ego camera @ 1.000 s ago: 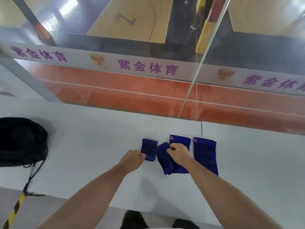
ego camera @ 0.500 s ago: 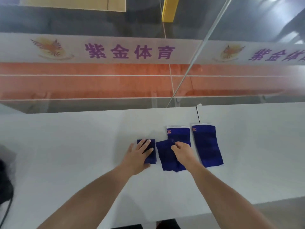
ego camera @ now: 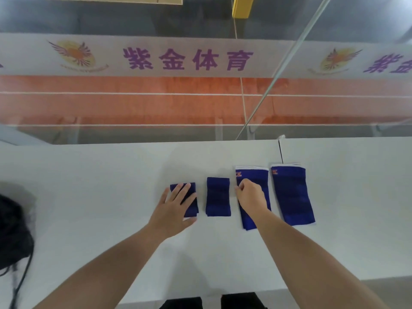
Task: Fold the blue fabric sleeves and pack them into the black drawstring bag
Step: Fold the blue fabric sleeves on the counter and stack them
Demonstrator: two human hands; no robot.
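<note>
Several blue fabric sleeves lie in a row on the white table. My left hand rests flat, fingers spread, on the small folded sleeve at the left. A second folded sleeve lies free beside it. My right hand lies with curled fingers on the third sleeve, a long unfolded one, pinching near its left edge. A fourth long sleeve lies flat at the right. The black drawstring bag sits at the far left edge, partly cut off.
A glass barrier with purple lettering stands just behind the table's far edge. A seam splits the tabletop near the long sleeves. The bag's cord hangs over the near edge at the left.
The view shifted right, so the bag slid to the frame's edge. My right hand left the second folded sleeve lying flat and moved onto the third sleeve. My left hand opened flat on the first.
</note>
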